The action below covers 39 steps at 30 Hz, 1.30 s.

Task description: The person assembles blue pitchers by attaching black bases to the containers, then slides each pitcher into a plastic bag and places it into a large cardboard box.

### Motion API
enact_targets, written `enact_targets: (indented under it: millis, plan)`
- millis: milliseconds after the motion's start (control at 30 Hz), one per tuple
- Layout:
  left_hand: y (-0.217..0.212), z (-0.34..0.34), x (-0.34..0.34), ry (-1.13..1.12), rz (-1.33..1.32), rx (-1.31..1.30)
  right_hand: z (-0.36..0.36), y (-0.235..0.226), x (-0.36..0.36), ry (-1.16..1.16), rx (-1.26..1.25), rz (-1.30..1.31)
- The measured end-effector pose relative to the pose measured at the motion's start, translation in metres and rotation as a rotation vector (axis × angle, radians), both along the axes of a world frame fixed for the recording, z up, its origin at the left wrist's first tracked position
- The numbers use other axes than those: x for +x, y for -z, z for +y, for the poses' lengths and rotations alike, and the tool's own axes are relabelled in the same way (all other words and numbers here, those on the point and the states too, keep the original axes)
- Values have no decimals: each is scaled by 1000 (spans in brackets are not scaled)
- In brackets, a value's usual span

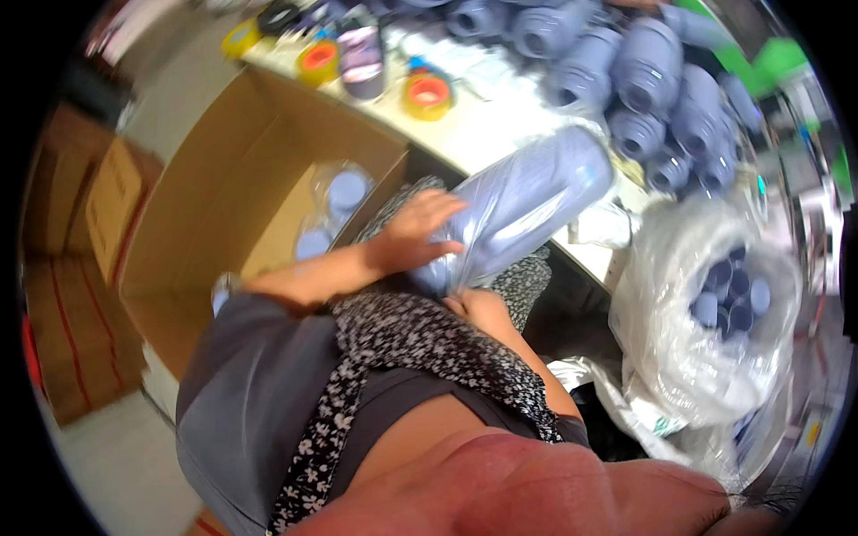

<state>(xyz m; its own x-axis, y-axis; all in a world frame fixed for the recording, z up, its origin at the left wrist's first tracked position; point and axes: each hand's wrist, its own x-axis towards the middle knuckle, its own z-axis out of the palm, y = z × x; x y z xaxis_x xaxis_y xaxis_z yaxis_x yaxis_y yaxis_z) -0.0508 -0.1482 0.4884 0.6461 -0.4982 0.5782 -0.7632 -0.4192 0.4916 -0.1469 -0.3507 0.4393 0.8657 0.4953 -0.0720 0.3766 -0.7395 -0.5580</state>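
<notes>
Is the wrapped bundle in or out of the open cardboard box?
Out: the bundle is right of the box, the left hand on it.

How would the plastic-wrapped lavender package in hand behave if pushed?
The lavender package may slip, since its clear wrap looks glossy. Its long, rounded shape suggests it could roll. The wrap is probably floppy, judging by its creases.

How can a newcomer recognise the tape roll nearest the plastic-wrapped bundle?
Find the open cardboard box; a white table stands beyond it. There, the red-cored yellow tape roll lies right of its similar neighbour, nearer the plastic-wrapped bundle.
</notes>
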Motion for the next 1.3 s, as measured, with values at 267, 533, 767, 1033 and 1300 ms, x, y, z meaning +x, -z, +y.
enact_targets:
  millis: [267, 533, 767, 1033, 1300]
  plan:
    - [-13, -19, 28, -80, 106, 6, 26, -40, 17, 36, 345, 503]
    - [-115, 199, -41, -449, 264, -340, 28, -71, 34, 185, 661, 577]
    - [-60, 344, -89, -839, 427, 277, 52, -23, 49, 84, 187, 333]
    - [182, 520, -110, -975, 856, 1129, -22, 8, 29, 289, 13, 232]
    - [315, 482, -155, -904, 1262, 1425, -137, -31, -10, 524, -293, 366]
